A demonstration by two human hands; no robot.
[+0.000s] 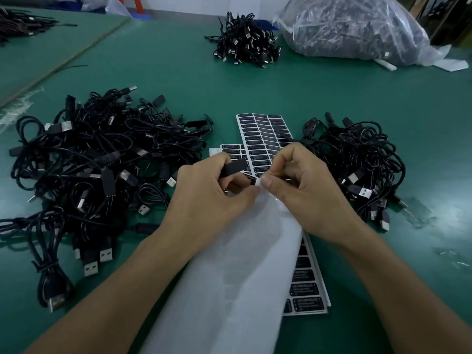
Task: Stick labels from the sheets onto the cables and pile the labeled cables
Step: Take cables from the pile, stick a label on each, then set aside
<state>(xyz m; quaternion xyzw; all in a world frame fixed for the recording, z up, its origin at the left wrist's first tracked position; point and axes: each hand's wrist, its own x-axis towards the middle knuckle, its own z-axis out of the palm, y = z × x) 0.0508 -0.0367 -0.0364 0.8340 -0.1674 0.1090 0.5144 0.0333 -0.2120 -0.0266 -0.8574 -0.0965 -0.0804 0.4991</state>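
Mid-worktop (255, 85), gripping a cable (233, 167) by its black end in the curled left hand (212, 192). Pinching the top corner of a white sheet (229, 277) with the right hand (304, 192), a label (251, 180) there, just below the cable. Flanked by a left pile (89, 162) and a right pile (357, 159) of cables; label sheets (263, 134) behind, partly hidden by the hands.

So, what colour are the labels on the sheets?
The labels are black with white print; the head view shows it.

L cable pile (102, 162), R cable pile (357, 162) flank centre, label sheets (263, 139) btwn; mat (204, 80) beyond open to far pile (246, 42).
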